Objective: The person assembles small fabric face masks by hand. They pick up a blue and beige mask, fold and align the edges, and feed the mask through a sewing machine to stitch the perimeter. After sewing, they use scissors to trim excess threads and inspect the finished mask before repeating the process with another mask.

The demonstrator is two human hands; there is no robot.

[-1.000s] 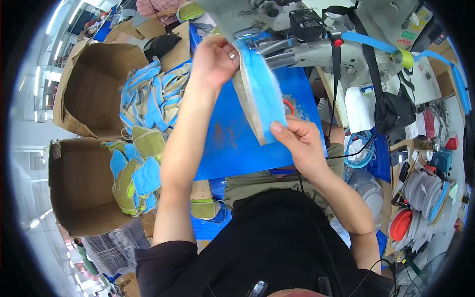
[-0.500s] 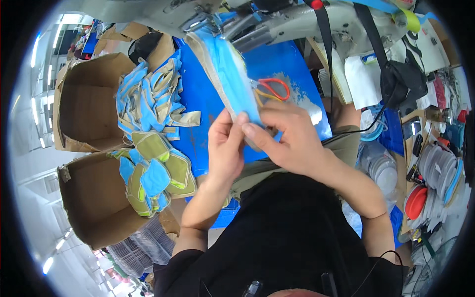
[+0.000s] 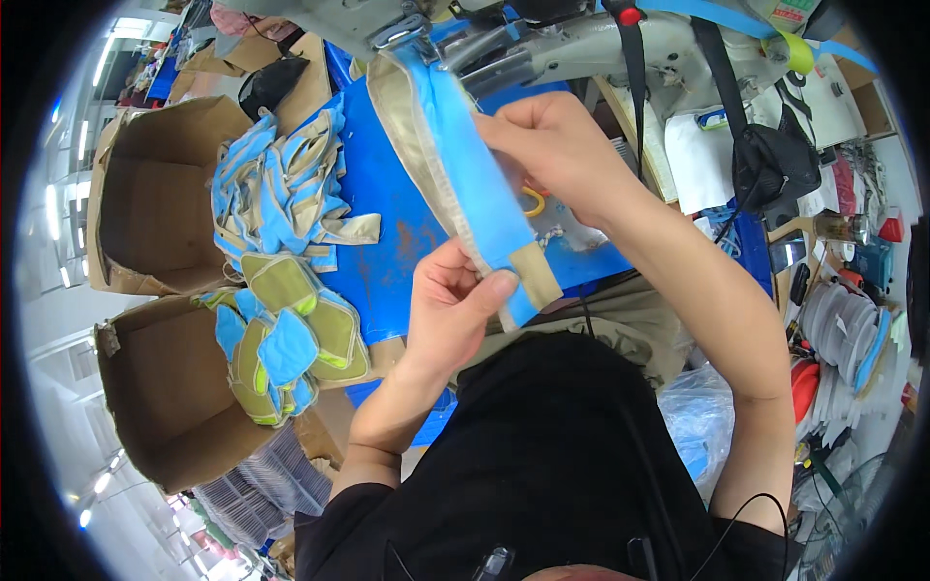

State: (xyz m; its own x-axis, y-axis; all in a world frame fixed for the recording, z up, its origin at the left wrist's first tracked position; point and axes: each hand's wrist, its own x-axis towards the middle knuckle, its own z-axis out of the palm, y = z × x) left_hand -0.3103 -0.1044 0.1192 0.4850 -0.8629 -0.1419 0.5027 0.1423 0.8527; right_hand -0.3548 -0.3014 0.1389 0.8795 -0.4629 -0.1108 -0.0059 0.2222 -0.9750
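A long blue and khaki fabric strip (image 3: 467,169) runs from under the sewing machine's presser foot (image 3: 402,37) down toward my body. My left hand (image 3: 450,300) pinches its near end between thumb and fingers, next to a small khaki tab (image 3: 535,275). My right hand (image 3: 562,145) is farther up, closed on the strip's right edge close to the machine; its fingertips are partly hidden. Behind the strip and below my right wrist, a yellow handle loop of scissors (image 3: 534,202) shows on the blue table (image 3: 373,276).
Left of the strip lie a heap of blue and khaki strips (image 3: 281,189) and a pile of green and blue fabric pieces (image 3: 291,334). Two cardboard boxes (image 3: 102,232) stand beyond them. The sewing machine (image 3: 581,58) spans the top, with a black pouch (image 3: 775,160) hanging at right.
My right hand has left the near end and moved up the strip toward the machine. The left hand still pinches the near end, now lower, and the strip lies more open.
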